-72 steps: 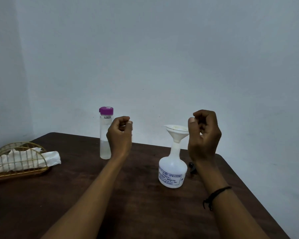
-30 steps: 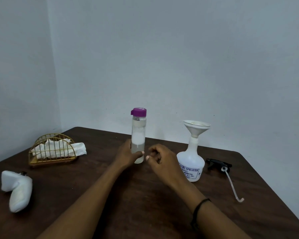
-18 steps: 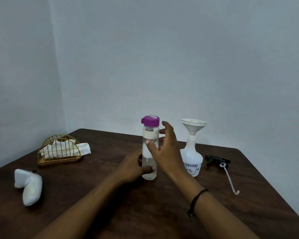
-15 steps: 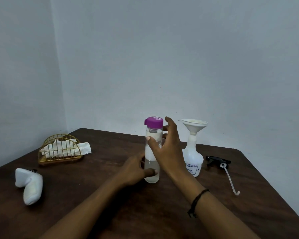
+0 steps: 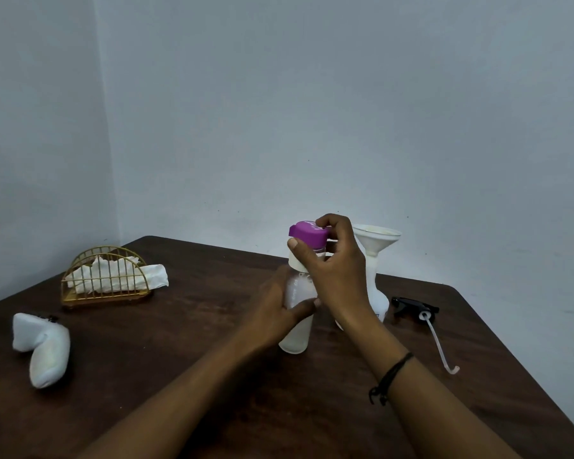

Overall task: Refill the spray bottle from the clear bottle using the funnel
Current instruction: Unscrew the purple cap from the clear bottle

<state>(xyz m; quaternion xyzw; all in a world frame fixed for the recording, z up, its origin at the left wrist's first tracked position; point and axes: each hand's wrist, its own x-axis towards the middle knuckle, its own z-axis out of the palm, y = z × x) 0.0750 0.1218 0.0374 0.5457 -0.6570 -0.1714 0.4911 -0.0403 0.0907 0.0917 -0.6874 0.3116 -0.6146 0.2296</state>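
The clear bottle (image 5: 295, 336) with a purple cap (image 5: 307, 234) stands upright on the dark wooden table (image 5: 179, 359) near its middle. My left hand (image 5: 279, 313) is wrapped around the bottle's body. My right hand (image 5: 335, 266) grips the purple cap from the right and above. Just behind my right hand stands the white spray bottle (image 5: 376, 293), partly hidden, with a white funnel (image 5: 376, 240) sitting in its neck. The black spray head (image 5: 411, 308) with its dip tube lies on the table to the right.
A gold wire holder (image 5: 105, 279) with white tissues sits at the back left. A white rolled cloth object (image 5: 43, 349) lies at the left. The table's right edge runs diagonally near the spray head. A grey wall corner stands behind.
The clear bottle has been drawn nearer and toward the middle. My right hand rose from the bottle's side up to the purple cap. My left hand keeps hold of the body.
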